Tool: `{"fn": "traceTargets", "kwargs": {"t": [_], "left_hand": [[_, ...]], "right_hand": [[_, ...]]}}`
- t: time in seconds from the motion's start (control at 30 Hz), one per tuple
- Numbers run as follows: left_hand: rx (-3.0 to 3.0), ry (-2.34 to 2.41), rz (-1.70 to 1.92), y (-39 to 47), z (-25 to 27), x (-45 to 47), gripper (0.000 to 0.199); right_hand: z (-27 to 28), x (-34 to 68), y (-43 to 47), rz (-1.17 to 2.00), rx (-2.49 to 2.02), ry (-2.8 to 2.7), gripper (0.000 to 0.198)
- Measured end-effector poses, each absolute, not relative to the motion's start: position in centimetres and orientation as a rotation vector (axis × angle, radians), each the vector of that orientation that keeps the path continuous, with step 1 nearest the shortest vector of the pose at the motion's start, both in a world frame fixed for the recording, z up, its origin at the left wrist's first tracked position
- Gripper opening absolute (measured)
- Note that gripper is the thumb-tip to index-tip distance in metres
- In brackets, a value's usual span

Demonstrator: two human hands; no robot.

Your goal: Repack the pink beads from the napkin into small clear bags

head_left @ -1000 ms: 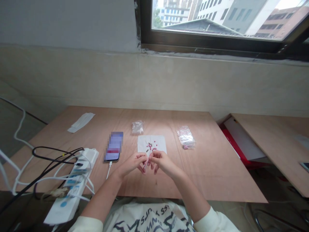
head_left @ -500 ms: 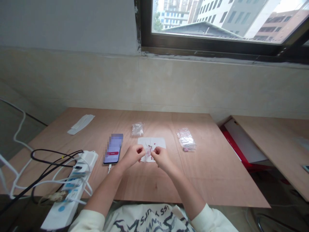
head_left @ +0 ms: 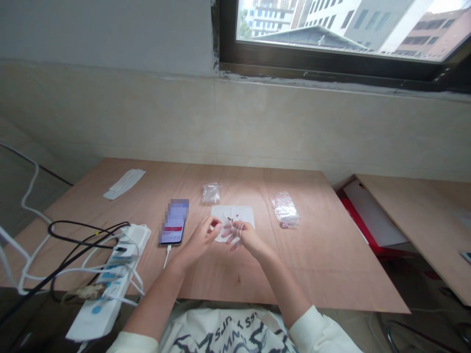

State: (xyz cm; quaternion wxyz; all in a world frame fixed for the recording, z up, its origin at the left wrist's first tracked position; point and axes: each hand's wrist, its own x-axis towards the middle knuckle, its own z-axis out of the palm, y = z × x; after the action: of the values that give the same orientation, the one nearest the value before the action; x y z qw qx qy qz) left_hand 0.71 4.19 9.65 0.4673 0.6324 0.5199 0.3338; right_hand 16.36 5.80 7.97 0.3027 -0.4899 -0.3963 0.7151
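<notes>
Right hand (head_left: 248,237) has a clear bag (head_left: 236,234) in its grip; left hand (head_left: 204,233), can't tell. Stray knuckles could knock red bits (head_left: 237,215) off the paper (head_left: 247,211).

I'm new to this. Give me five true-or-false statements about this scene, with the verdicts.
1. The right hand holds a clear bag. True.
2. A white cable is plugged into the phone. True.
3. Small bits lie on the white sheet. True.
4. The phone lies to the right of the white sheet. False: it lies to the left.
5. The left hand grips the phone. False: the left hand is near the right hand.
</notes>
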Motion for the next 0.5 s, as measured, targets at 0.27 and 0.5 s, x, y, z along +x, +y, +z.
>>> {"fn": "traceTargets", "kwargs": {"t": [0.27,0.5], "left_hand": [[1.052,1.124,0.759,5.2,5.5,0.2,0.035],[0.947,1.367,0.934,5.9,2.2,-0.6,0.036]], "right_hand": [[6.5,15.8,7.0,1.968,-1.183,-0.994,0.032],[4.0,16.3,5.9,1.681,-1.317,-0.897,0.038]]}}
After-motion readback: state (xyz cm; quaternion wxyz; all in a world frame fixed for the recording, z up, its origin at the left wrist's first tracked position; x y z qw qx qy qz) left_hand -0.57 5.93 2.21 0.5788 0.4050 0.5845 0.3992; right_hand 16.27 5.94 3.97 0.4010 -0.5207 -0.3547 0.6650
